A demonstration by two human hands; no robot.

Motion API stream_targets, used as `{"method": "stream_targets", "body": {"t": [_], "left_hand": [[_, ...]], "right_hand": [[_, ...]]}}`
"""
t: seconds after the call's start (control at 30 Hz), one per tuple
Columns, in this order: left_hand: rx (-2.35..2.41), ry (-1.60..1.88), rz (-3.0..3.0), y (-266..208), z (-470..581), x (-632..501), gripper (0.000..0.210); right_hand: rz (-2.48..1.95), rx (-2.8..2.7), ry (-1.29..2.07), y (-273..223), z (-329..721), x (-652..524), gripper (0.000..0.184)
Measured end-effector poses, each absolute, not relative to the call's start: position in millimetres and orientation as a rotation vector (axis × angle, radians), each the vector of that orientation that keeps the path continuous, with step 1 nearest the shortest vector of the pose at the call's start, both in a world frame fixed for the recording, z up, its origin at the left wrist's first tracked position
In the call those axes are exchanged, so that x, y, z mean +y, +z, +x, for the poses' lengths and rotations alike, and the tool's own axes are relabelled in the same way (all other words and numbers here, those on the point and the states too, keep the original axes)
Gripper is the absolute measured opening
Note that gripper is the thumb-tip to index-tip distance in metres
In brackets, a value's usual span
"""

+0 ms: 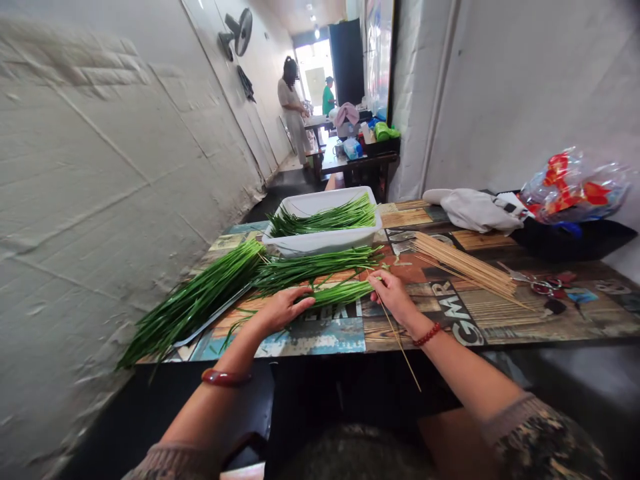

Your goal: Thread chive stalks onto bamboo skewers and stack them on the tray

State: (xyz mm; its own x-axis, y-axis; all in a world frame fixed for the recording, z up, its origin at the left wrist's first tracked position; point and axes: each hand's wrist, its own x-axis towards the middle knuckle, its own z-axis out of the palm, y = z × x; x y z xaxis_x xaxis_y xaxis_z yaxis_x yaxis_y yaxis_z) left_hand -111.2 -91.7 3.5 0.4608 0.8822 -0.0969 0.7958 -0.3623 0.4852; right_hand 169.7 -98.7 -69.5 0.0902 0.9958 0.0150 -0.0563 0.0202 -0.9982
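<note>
Green stalks (343, 293) stretch bunched over the tabletop (310, 343), between our right hand (393, 293), which pinches a thin skewer (401, 348) at their pale end, and our left hand (285, 309), which touches them; whether it grips, we cannot tell. Beyond both hands, a white tray (325, 247) holds more greens (333, 218).

The left hand (285, 308) touches a bunch of greens (343, 292); at its right end, the right hand (393, 293) pinches 1 stick (400, 343). A white tub (325, 246) stands farther.

Wall fan (243, 32), pale cap (473, 209).
</note>
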Motion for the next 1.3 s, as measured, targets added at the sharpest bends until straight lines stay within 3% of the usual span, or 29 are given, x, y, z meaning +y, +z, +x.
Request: {"method": "stream_targets", "body": {"t": [0.2, 0.43, 0.7, 0.9, 1.1, 1.3], "left_hand": [[1.554, 0.359, 2.45, 0, -99, -79, 0.031], [1.381, 0.692, 2.541, -19, -21, -34, 0.022], [1.599, 0.628, 2.759, -27, 23, -6, 0.023], [1.48, 0.681, 2.871, -31, 15, -6, 0.017], [1.398, 0.885, 2.723, -30, 11, -5, 0.015], [1.404, 0.857, 2.467, -33, 1, -4, 0.015]], "right_hand": [[-1.29, -1.173, 1.096, -67, 166, -102, 0.031], [-1.312, -1.144, 1.117, -69, 167, -103, 0.029], [-1.281, -1.196, 1.226, -64, 173, -88, 0.024], [-1.317, -1.249, 1.321, -59, 177, -70, 0.02], [-1.344, -1.204, 1.352, -66, 175, -69, 0.025], [-1.313, -1.199, 1.209, -69, 180, -66, 0.027]]}}
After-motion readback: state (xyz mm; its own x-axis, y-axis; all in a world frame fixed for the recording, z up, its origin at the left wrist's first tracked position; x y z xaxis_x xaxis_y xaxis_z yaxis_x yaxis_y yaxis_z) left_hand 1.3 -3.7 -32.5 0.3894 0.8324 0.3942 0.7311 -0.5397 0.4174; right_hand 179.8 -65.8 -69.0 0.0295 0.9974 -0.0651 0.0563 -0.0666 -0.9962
